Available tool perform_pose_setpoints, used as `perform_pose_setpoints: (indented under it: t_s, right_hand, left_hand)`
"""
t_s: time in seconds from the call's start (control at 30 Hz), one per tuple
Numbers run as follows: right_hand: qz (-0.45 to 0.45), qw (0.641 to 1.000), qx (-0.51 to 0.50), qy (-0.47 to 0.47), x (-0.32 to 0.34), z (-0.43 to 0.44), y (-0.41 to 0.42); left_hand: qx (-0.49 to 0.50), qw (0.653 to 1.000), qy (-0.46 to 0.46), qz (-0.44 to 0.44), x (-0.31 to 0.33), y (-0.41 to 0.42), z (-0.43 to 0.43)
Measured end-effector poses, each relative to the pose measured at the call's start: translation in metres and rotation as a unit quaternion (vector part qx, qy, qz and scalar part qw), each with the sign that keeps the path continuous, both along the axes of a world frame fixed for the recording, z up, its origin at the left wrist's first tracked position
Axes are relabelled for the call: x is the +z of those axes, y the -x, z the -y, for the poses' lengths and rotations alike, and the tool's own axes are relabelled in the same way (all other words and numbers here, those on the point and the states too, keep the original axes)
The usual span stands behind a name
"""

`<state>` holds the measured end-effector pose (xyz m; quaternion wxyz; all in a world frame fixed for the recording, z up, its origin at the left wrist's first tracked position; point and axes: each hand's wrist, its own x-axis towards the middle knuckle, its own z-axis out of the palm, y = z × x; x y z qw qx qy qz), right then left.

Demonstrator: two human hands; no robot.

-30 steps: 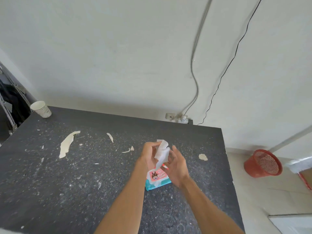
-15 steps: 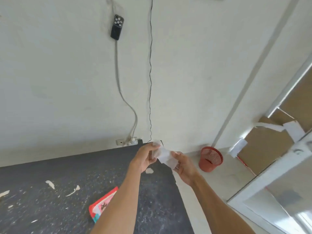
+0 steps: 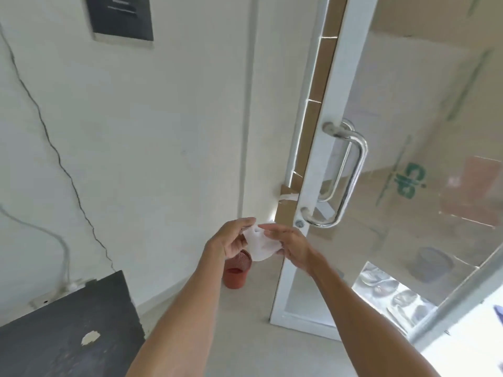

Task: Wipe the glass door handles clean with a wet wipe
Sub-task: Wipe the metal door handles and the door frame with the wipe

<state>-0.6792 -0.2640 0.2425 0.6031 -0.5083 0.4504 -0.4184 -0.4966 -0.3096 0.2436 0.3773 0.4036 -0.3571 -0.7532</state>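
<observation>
A white wet wipe (image 3: 258, 247) is held in front of the body, stretched between two bare hands that reach in from the bottom of the view. The left hand (image 3: 231, 240) is seen with its palm turned partly upward, and the wipe's left edge is pinched by its curled fingers (image 3: 242, 223) and thumb. The right hand (image 3: 291, 248) is seen from the back, and the wipe's right side is gripped by its fingers (image 3: 272, 228), so that the crumpled cloth hangs between the two hands and is touched by both. A glass door (image 3: 435, 131) with a white frame (image 3: 334, 104) is seen to the right. A polished metal door handle (image 3: 351, 172), a curved upright bar, is fixed to that frame, above and to the right of the hands. The wipe is held near the handle's lower end but apart from it; the handle is not touched. A second bar (image 3: 337, 170) is seen through the glass on the far side. A small round lock (image 3: 299, 223) is set just below the handle's lower mount. A red basket (image 3: 236, 270) is seen on the floor below the hands, partly hidden by the left wrist. The corner of a dark speckled surface (image 3: 68, 330) is seen at lower left, and thin cables (image 3: 54, 151) are run down the pale wall.
</observation>
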Motion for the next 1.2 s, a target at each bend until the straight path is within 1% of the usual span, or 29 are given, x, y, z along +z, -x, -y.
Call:
perform_pose_setpoints:
  t_s: [0.07,0.13,0.2,0.27,0.3,0.37,0.5,0.57,0.7,0.8,0.93,1.0,1.1,1.2]
  right_hand:
    - [-0.003,0.997,-0.073,0.027,0.003,0.001,0.038]
    - [0.014,0.988,-0.14,0.062,0.006,0.005,0.073]
    - [0.026,0.978,-0.187,0.086,0.011,0.012,0.098]
    - [0.001,0.968,-0.227,0.111,0.016,0.02,0.12]
    - [-0.017,0.963,-0.241,0.123,0.021,0.026,0.133]
    - [-0.055,0.954,-0.261,0.139,0.03,0.038,0.15]
    - [-0.13,0.932,-0.298,0.163,0.05,0.066,0.179]
    - [-0.139,0.928,-0.292,0.186,0.063,0.079,0.188]
    - [-0.113,0.923,-0.298,0.213,0.089,0.107,0.203]
    - [-0.106,0.918,-0.3,0.238,0.112,0.124,0.212]
    - [-0.15,0.896,-0.315,0.275,0.144,0.145,0.218]
    - [-0.184,0.873,-0.343,0.295,0.159,0.156,0.223]
    - [-0.241,0.828,-0.389,0.324,0.178,0.175,0.226]
    - [-0.324,0.788,-0.396,0.344,0.19,0.193,0.223]
  left_hand:
    - [0.027,1.0,-0.011,0.003,0.004,0.042,0.007]
    - [0.034,0.999,-0.014,-0.005,0.011,0.078,0.012]
    - [-0.01,1.0,0.0,-0.012,0.017,0.101,0.017]
    - [-0.07,0.997,0.026,-0.018,0.023,0.12,0.021]
    - [-0.085,0.995,0.041,-0.029,0.027,0.132,0.027]
    - [-0.081,0.993,0.07,-0.049,0.036,0.15,0.037]
    - [-0.049,0.991,0.125,-0.01,0.059,0.177,0.07]
    - [-0.054,0.988,0.146,0.003,0.068,0.186,0.09]
    - [-0.058,0.978,0.198,0.024,0.089,0.206,0.13]
    - [-0.022,0.967,0.252,0.037,0.106,0.222,0.152]
    - [0.041,0.94,0.332,0.06,0.127,0.234,0.175]
    - [0.075,0.926,0.365,0.055,0.139,0.241,0.184]
    - [0.151,0.901,0.404,0.047,0.155,0.252,0.198]
    - [0.216,0.877,0.424,0.068,0.163,0.262,0.211]
